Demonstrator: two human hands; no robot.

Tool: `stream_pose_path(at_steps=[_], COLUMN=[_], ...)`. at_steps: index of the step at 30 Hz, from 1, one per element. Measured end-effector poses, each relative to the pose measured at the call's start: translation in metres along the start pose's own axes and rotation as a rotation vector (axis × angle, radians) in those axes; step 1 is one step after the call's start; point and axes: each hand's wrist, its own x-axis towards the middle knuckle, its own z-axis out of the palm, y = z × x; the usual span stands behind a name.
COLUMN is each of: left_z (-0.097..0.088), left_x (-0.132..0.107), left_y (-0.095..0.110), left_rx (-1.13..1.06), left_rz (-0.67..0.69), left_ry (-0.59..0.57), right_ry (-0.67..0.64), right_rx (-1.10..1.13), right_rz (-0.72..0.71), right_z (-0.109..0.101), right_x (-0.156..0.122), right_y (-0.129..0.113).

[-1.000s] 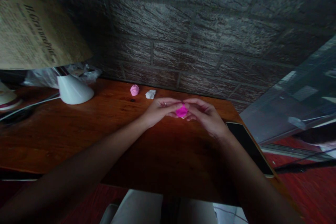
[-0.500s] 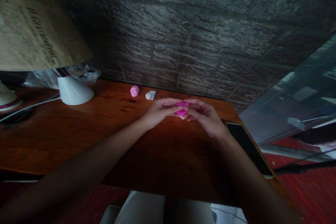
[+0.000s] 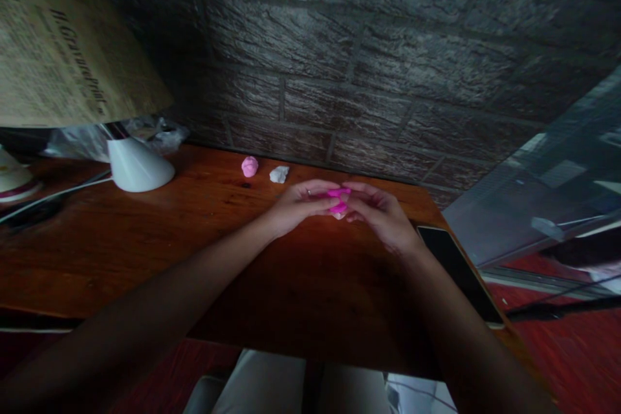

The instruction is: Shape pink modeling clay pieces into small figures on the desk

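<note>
Between my two hands is a small bright pink lump of modelling clay (image 3: 339, 206), held a little above the wooden table. My left hand (image 3: 301, 206) pinches it from the left with thumb and fingers, a ring on one finger. From the right, my right hand (image 3: 376, 210) grips the same lump, thumb against its near side. A pale bit shows just under the pink clay; fingers hide most of both. Farther back lie a light pink clay lump (image 3: 250, 167) and a white clay lump (image 3: 279, 174), side by side and untouched.
A lamp with a printed paper shade (image 3: 72, 58) and white base (image 3: 138, 165) stands at the left on the table (image 3: 121, 252), beside a cable and clear plastic. At the right edge lies a black-screened tablet or phone (image 3: 458, 272). A brick wall (image 3: 310, 58) rises behind.
My hands keep hold of the bright pink clay in nearly the same place. The thumbs have shifted slightly on it, and the pink looks narrower in the middle.
</note>
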Motion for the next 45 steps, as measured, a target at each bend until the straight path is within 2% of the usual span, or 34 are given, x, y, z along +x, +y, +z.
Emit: stream_pose_path(at_steps=[6, 20, 24, 28, 33, 38, 41, 45], left_z=[0.002, -0.001, -0.003, -0.003, -0.002, -0.002, -0.001, -0.001], left_x=[-0.002, 0.0, 0.002, 0.001, -0.001, -0.001, -0.002, -0.003], left_y=[0.005, 0.001, 0.0, 0.002, 0.005, 0.004, 0.007, 0.011], left_rx=[-0.04, 0.031, 0.006, 0.042, 0.037, 0.112, 0.072, 0.045], left_rz=[-0.094, 0.006, -0.06, -0.136, -0.066, 0.026, 0.02, -0.007], left_ry=[0.054, 0.093, 0.068, -0.011, -0.038, -0.067, -0.076, -0.143], right_ry=[-0.061, -0.048, -0.036, -0.027, 0.025, 0.046, 0.042, 0.023], right_rx=[-0.017, 0.0, 0.004, -0.027, 0.005, -0.029, -0.024, -0.048], right_rz=[-0.022, -0.027, -0.041, -0.07, -0.079, -0.167, -0.21, -0.251], right_z=[0.0, -0.002, -0.001, 0.0, 0.0, 0.001, 0.002, 0.003], right_x=[-0.001, 0.001, 0.0, -0.001, 0.0, 0.0, -0.002, -0.004], right_y=[0.001, 0.002, 0.001, -0.001, 0.0, -0.002, -0.005, -0.008])
